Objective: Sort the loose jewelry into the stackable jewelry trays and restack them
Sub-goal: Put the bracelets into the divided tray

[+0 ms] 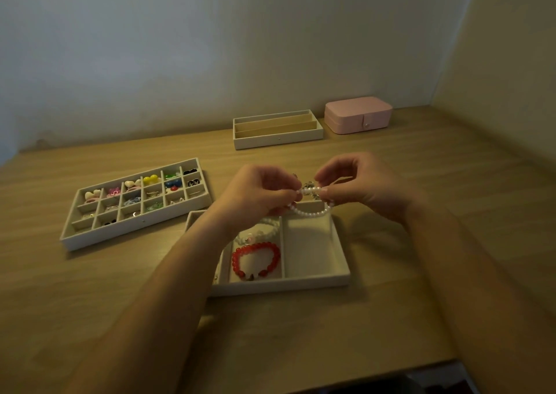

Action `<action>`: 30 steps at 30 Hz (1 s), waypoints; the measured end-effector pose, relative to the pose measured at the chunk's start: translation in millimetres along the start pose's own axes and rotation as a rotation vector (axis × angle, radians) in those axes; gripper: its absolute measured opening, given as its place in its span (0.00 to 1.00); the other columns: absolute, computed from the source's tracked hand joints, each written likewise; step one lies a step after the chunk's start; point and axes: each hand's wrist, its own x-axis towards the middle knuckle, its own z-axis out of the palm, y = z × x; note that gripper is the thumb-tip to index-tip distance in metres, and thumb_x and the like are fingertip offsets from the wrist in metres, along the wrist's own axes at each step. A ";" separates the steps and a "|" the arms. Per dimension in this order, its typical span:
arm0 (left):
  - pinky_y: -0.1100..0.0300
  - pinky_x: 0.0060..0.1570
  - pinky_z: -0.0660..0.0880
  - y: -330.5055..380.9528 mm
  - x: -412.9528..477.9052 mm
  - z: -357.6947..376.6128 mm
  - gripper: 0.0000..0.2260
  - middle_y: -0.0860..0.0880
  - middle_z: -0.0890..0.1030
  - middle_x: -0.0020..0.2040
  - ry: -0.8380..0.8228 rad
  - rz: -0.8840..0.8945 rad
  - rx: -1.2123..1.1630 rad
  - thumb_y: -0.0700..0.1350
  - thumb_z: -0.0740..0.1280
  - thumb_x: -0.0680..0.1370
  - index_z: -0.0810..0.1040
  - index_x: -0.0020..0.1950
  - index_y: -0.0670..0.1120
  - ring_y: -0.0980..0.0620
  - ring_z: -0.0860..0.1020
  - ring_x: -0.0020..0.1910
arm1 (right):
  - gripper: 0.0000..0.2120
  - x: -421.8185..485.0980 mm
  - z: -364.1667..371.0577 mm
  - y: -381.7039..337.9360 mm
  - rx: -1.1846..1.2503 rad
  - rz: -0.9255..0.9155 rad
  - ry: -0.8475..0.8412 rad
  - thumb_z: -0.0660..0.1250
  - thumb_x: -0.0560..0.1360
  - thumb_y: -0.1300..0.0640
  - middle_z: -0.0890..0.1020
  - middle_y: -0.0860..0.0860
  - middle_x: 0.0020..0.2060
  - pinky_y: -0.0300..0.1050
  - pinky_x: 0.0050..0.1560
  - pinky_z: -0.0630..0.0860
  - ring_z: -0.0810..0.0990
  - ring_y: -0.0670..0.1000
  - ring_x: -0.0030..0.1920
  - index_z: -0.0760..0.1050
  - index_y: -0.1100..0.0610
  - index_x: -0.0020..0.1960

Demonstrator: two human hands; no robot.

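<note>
Your left grip (pixel 261 192) and right grip (pixel 358 183) pinch the white pearl-bead bracelet (pixel 310 213) just above the far right compartment of the cream divided tray (pixel 285 287).

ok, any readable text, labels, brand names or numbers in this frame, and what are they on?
No legible text anywhere in the head view.
Black pieces in the grid tray: white marks, too blurred to read as letters.
Pink case, slotted tray, bracelet tray: no label or print visible.

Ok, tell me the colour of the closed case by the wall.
The case is pale pink, seen in the head view.
</note>
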 end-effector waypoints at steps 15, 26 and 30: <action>0.56 0.49 0.82 -18.5 -8.8 11.0 0.07 0.57 0.83 0.44 0.090 0.202 0.544 0.42 0.73 0.76 0.83 0.47 0.55 0.62 0.81 0.43 | 0.04 6.0 13.9 4.2 -0.405 -0.044 -0.084 0.77 0.73 0.56 0.84 0.45 0.42 0.34 0.40 0.77 0.81 0.39 0.42 0.83 0.50 0.47; 0.53 0.54 0.79 -16.5 -10.2 14.2 0.08 0.57 0.80 0.52 0.069 0.226 0.723 0.44 0.70 0.78 0.82 0.55 0.56 0.56 0.78 0.50 | 0.05 5.7 13.3 4.6 -0.591 -0.085 -0.040 0.77 0.73 0.54 0.83 0.42 0.41 0.34 0.38 0.75 0.79 0.35 0.42 0.83 0.45 0.44; 0.51 0.55 0.77 -15.3 -11.3 10.2 0.10 0.57 0.80 0.52 0.009 0.229 0.818 0.42 0.67 0.79 0.83 0.54 0.55 0.54 0.77 0.51 | 0.07 2.1 12.9 -3.4 -0.573 -0.164 0.007 0.74 0.76 0.57 0.82 0.41 0.41 0.29 0.37 0.73 0.77 0.33 0.40 0.82 0.45 0.46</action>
